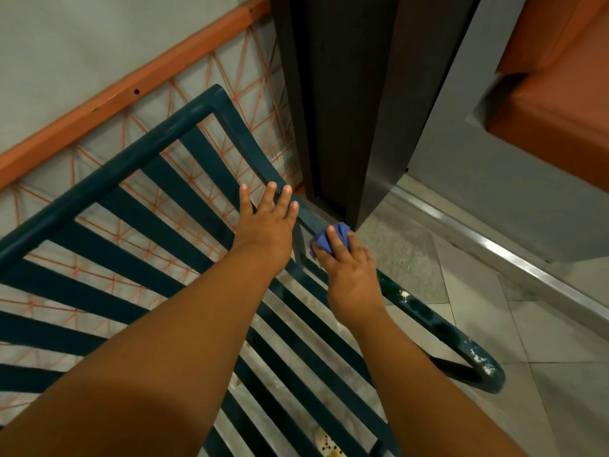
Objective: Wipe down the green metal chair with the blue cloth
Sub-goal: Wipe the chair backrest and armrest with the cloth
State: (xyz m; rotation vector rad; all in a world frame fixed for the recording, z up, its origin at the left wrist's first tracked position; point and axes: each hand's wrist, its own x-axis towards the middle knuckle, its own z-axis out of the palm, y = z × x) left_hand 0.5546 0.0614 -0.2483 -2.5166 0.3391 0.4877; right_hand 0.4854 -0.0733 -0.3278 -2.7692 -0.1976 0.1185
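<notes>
Your green metal chair [138, 206] stands below you against the grey wall [82, 37], its slatted back rising toward the orange rail [131, 87] and its seat running down toward the bottom edge of the view. The flat slats run parallel, long axis from the wall side toward you. The tubular right armrest [425, 316] slants from upper left to lower right and curls under at its front end, where the dark teal paint is chipped to pale spots.

Your left hand [267, 225] rests flat on the chair's right side frame near the top of the armrest, fingers straight and spread, gripping nothing.

Your right hand [351, 275] lies on the armrest just beside it, fingers curled over the bunched blue cloth [329, 240], pressing it onto the tube. Only a crumpled wad of the cloth shows beyond your fingertips.

A dark door frame [346, 110] stands just beyond the armrest, with pale floor tiles [494, 341] to the right. Orange line-patterned floor tiles [230, 77] show through the slats.
</notes>
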